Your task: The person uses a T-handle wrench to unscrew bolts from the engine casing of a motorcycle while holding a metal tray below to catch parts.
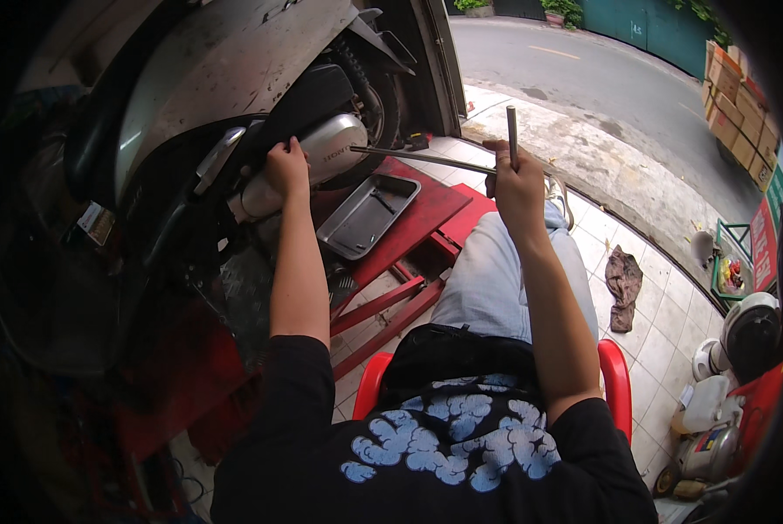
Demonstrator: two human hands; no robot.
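A scooter (225,74) with a light, dirt-marked body panel fills the left side. My left hand (288,168) is closed at its silver engine-side cover (332,144), fingers curled and thumb up; what they hold, if anything, is hidden. My right hand (520,190) grips a metal T-handle wrench (435,160) by its crossbar, above my right thigh. The wrench's long shaft points left, its tip in front of the cover's rear part; contact cannot be made out. Below the cover, a metal tray (349,229) holds a few small dark parts.
The tray rests on a red lift table (439,203). A brown rag (624,286) lies on white floor tiles to the right. Bottles and a plastic jug (707,403) stand at the right edge. Beyond the doorway, stacked cartons (741,109) are on the street. I sit on a red chair (617,384).
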